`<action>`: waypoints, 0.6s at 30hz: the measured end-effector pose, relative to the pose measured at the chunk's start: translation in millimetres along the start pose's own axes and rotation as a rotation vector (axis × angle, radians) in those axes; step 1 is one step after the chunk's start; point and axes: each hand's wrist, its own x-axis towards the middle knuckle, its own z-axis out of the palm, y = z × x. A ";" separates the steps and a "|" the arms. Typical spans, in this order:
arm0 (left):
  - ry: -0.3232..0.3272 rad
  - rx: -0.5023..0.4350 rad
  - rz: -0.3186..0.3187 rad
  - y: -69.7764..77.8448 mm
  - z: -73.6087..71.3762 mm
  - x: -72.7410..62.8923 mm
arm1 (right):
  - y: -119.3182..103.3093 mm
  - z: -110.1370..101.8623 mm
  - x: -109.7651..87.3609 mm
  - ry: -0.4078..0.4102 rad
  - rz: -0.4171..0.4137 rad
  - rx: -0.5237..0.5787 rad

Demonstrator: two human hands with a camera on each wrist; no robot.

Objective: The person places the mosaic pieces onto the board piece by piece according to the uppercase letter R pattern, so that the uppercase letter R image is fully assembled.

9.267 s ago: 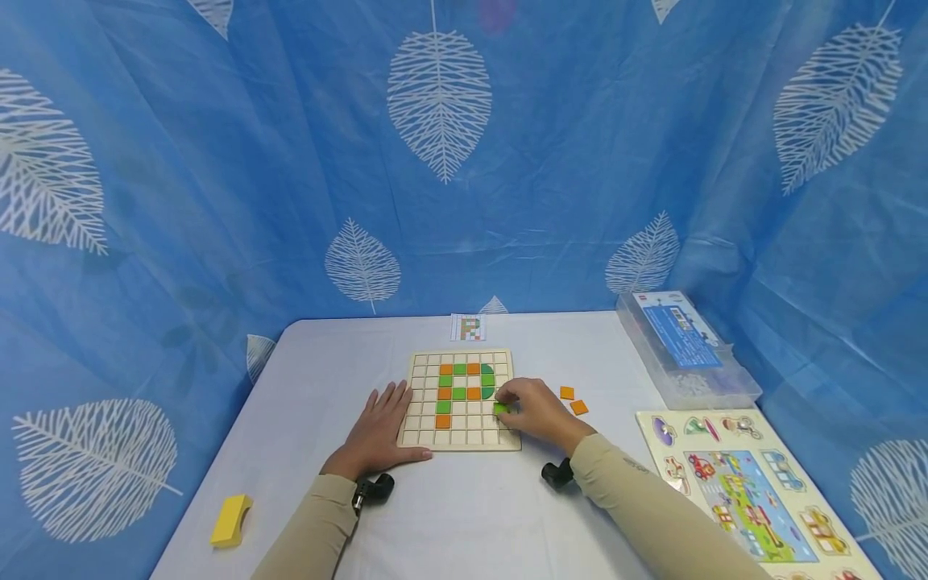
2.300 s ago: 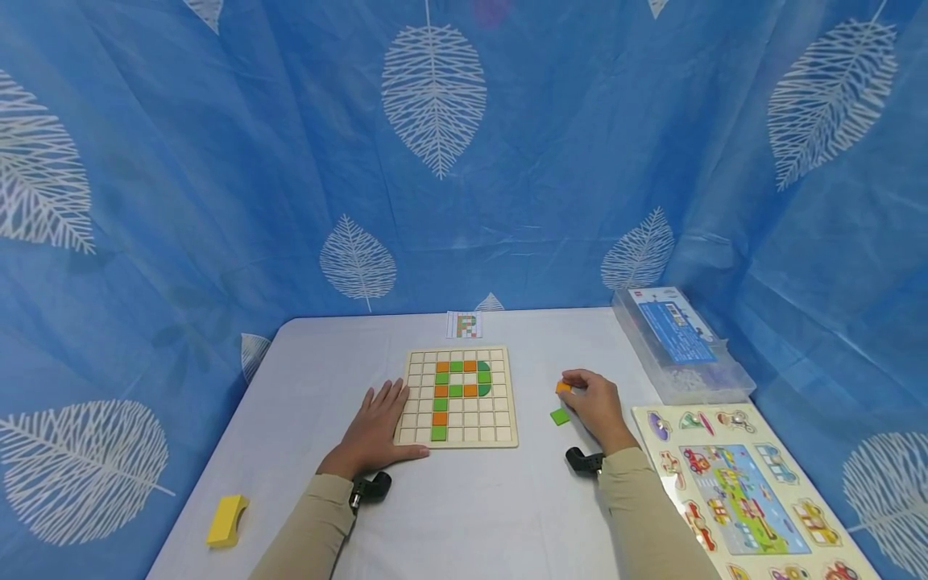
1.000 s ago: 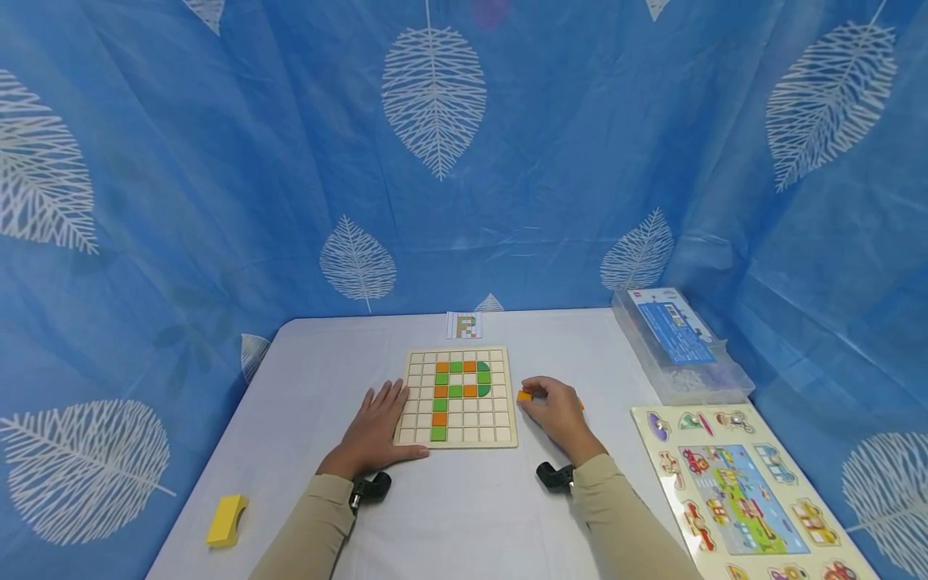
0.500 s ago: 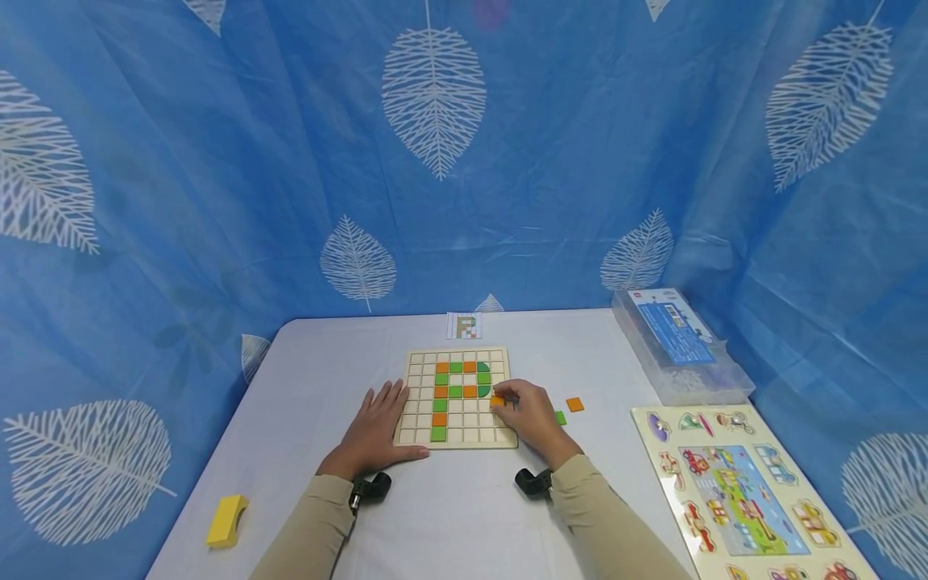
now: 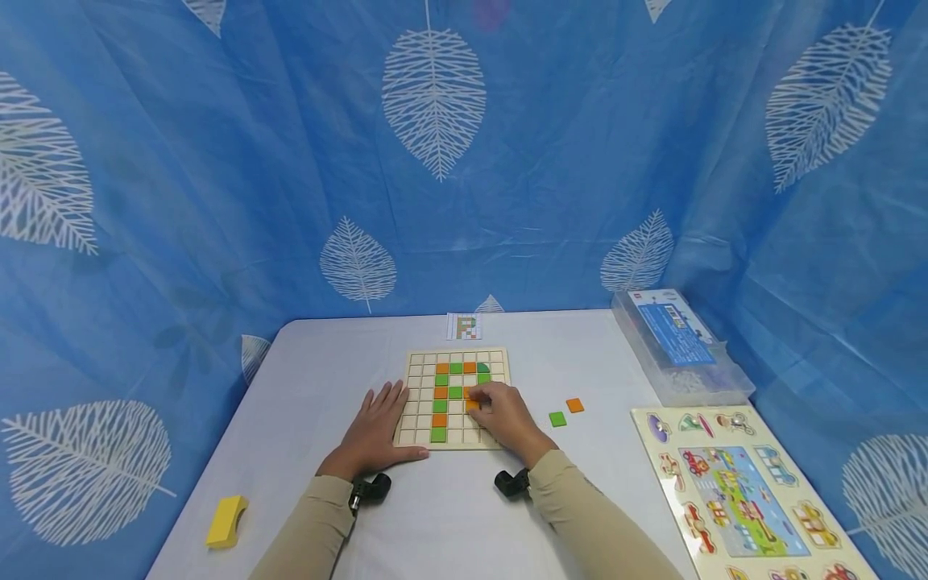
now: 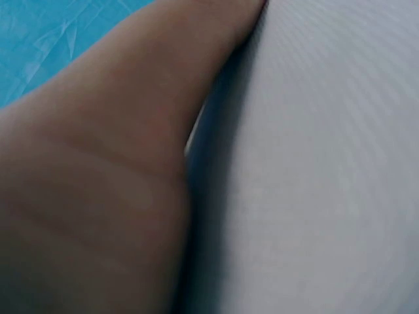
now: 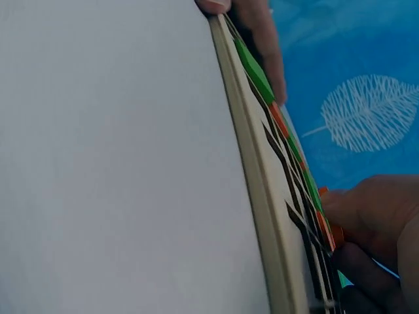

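Observation:
On the table lies a square wooden grid board [image 5: 420,409], with orange and green tiles set into it in a P-like shape. My right hand [image 5: 509,419] pinches an orange square tile [image 5: 472,406] between thumb and fingers, over the board just below the loop. The right wrist view shows the same orange tile [image 7: 337,235] low by the board's surface; whether it touches is unclear. My left hand [image 5: 373,428] is spread flat at the board's left edge, thumb pointing along the near edge. A blurred left hand [image 6: 111,150] fills much of the left wrist view.
Right of the board lie a loose green tile [image 5: 557,419] and a loose orange tile [image 5: 575,405]. A pattern card [image 5: 464,326] sits behind the board. Farther right are a clear plastic box [image 5: 706,387] and a picture puzzle [image 5: 656,459]. A yellow arch block [image 5: 227,521] stands at left.
My right hand placed a green tile at the column's bottom, picked up an orange tile from the right, and carried it left over the board. The left hand stays put.

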 end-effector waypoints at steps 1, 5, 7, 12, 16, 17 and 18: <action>-0.001 -0.002 0.000 0.3 -0.4 -0.2 | -1.6 2.3 0.9 -0.004 -0.003 -0.010; -0.010 -0.004 -0.003 1.9 -2.0 -0.3 | -5.6 11.1 5.8 -0.018 -0.025 -0.043; -0.011 0.000 -0.003 2.0 -2.1 0.1 | -6.7 14.5 7.9 -0.024 -0.030 -0.049; -0.013 0.004 -0.001 0.8 -0.9 0.6 | -8.4 20.7 11.6 -0.025 -0.035 -0.054; -0.008 0.003 0.002 0.8 -0.1 0.5 | -10.8 23.2 13.7 -0.012 -0.033 -0.059; -0.008 0.004 0.002 1.0 -0.3 0.4 | -11.6 23.4 13.9 -0.009 -0.029 -0.061; -0.008 0.005 0.001 1.2 -0.6 0.3 | -12.3 23.6 14.3 -0.004 -0.027 -0.063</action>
